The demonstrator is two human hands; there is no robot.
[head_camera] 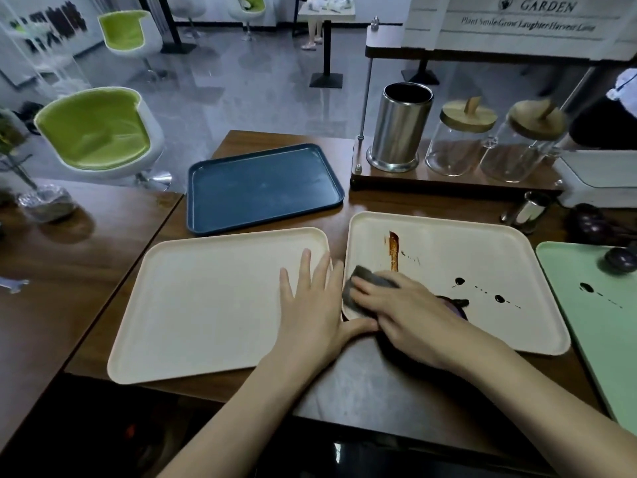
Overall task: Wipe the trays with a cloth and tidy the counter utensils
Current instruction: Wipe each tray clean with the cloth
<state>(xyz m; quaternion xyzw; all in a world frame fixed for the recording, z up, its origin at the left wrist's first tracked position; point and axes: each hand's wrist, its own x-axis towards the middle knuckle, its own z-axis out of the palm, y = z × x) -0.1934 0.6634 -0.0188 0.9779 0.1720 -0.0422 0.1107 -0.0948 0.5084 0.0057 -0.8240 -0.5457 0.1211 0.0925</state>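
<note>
**Head view: cloth down on the stained tray**

Our right hand (406, 315) presses the grey cloth (365, 288), fingers laid nearly flat over it, at the left edge of the stained cream tray (448, 222), centre right of frame. Our left hand (310, 305) lies flat and spread on the clean cream tray (206, 305) just beside it. We judge this tray's wiping barely begun: a brown streak (393, 250) and dark drops (460, 281) show above and right of the cloth. Next we need firm strokes across them, then the spotted green tray (593, 339) at the right edge.
</note>
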